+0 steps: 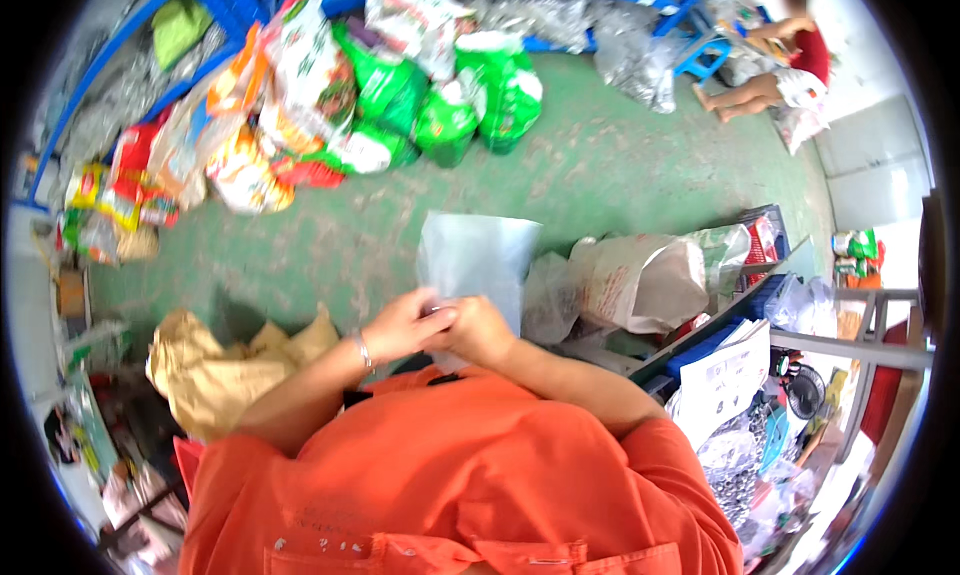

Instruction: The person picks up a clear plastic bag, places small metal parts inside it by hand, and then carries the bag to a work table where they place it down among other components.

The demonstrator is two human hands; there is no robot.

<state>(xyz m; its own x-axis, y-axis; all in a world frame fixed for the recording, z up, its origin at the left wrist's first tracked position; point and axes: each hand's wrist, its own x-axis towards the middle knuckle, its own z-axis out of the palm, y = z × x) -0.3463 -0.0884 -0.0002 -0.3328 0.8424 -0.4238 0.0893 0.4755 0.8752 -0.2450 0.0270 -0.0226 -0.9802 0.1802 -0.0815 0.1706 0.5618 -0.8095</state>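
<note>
My hands meet in front of my waist. My left hand (405, 323), with a bracelet at its wrist, is closed, thumb and fingers pressed together against the right hand. A small dark spot shows between its fingers, too small to name. My right hand (478, 330) is curled shut around the near edge of a translucent whitish plastic sheet or bag (480, 250). The sheet spreads out flat beyond my hands, above the green floor. Its gripped edge is hidden by my fingers.
Filled plastic sacks (385, 85) lie in a heap at the far left. Brown paper (205, 375) is crumpled by my left arm. Large open bags (640, 275) stand at right, beside a cluttered bench with a small fan (803, 390). Another person (790, 65) sits far right.
</note>
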